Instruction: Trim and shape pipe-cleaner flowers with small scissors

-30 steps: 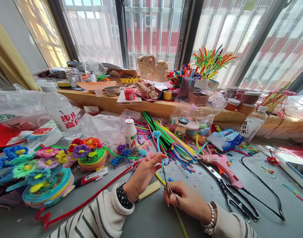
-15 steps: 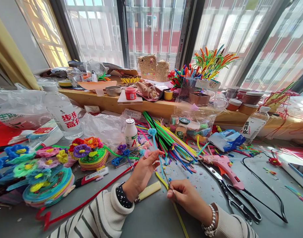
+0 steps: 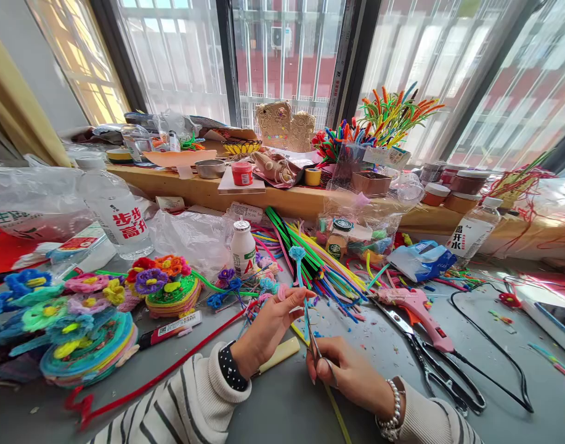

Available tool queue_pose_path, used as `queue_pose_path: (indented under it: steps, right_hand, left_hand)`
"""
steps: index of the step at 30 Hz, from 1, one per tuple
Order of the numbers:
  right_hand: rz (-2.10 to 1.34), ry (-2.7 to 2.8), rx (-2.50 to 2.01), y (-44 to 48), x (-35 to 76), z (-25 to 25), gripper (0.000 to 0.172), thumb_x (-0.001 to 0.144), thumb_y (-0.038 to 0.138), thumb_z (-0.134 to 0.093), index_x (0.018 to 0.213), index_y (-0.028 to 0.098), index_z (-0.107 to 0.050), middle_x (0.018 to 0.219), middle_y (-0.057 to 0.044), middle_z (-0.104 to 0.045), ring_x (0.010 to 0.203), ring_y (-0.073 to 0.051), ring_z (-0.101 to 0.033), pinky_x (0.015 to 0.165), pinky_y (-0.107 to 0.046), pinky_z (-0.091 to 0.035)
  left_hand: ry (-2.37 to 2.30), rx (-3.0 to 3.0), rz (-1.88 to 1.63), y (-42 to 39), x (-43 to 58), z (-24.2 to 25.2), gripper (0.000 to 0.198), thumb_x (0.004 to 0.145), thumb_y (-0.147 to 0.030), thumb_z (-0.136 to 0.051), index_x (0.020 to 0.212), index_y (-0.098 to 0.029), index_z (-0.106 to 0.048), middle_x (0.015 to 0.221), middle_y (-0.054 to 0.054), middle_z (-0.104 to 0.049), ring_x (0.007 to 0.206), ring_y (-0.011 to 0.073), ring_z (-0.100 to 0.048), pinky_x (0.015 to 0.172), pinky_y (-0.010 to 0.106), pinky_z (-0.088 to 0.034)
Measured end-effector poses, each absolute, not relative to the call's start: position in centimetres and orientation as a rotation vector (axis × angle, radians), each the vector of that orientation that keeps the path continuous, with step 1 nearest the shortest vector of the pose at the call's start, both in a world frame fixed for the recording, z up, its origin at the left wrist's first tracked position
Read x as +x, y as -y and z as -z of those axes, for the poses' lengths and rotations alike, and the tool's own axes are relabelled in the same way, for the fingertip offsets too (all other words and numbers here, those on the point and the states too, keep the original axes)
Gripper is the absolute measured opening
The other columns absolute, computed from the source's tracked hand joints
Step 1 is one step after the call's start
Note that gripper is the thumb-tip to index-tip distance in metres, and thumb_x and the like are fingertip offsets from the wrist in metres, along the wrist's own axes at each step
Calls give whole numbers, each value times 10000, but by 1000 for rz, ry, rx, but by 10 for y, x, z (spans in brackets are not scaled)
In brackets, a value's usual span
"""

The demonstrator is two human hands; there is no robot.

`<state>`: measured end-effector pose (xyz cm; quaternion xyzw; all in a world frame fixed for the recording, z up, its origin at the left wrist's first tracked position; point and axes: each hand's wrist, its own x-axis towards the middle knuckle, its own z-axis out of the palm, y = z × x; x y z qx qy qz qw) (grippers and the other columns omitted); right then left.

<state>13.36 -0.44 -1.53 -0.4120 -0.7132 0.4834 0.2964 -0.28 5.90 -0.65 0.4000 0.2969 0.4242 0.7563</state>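
Note:
My left hand [image 3: 269,322] pinches a light blue pipe cleaner [image 3: 299,272] that stands upright, with a fuzzy curled head at its top. In my right hand [image 3: 353,375] is a small pair of scissors [image 3: 314,346], thumb and fingers closed round the handles. Its blades point upward and are parted close to the lower end of the blue stem. Whether they touch it I cannot tell. Behind my left hand lie a pink curl and a light blue curl of pipe cleaner. A yellow pipe cleaner [image 3: 336,412] runs beneath the scissors.
Bundled pipe cleaners [image 3: 305,246] lie ahead of my hands. Large scissors [image 3: 423,351] and a pink glue gun [image 3: 421,311] with its cord are at right. Fuzzy flower pieces [image 3: 90,345], a red pipe cleaner [image 3: 180,361] and a glue tube [image 3: 171,328] sit at left. A white bottle [image 3: 243,250] stands behind.
The blue pipe cleaner has shifted right and slightly down with my left hand's fingers. The scissors' blades have spread apart and tilted more upright, nearer the stem.

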Motion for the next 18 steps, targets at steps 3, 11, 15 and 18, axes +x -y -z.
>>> queue_pose_path:
  steps: [3,11,15,18]
  right_hand:
    - [-1261,1879,-1136,4,133,21,585,656,710,-278,544,153,-418,506,21,-387,474,-88,-332,442,-206,-256]
    - [-1137,1823,-1278,3,130,22,549,664,671,-347,455,164,-361,436,37,-336,425,-78,-293,421,-205,-245]
    - [-1102,1838,-1300,1,130,20,526,687,629,-373,438,168,-331,425,46,-308,421,-73,-266,415,-202,-239]
    - [-1069,1852,-1336,0,131,21,522,693,616,-379,430,171,-311,420,45,-305,422,-73,-261,412,-206,-230]
  left_hand:
    - [-656,871,-925,-59,-3,6,135,672,-279,-586,686,-167,-659,703,14,-542,697,115,-444,659,228,-338]
    - [-654,856,-980,-61,-4,8,129,669,-272,-587,714,-180,-664,785,27,-567,765,134,-450,699,235,-337]
    - [-626,864,-967,-61,-5,6,150,683,-250,-578,793,-183,-654,811,24,-576,774,121,-455,703,223,-337]
    - [-634,864,-976,-63,-6,4,175,669,-230,-595,830,-185,-646,820,21,-582,751,110,-463,682,217,-340]
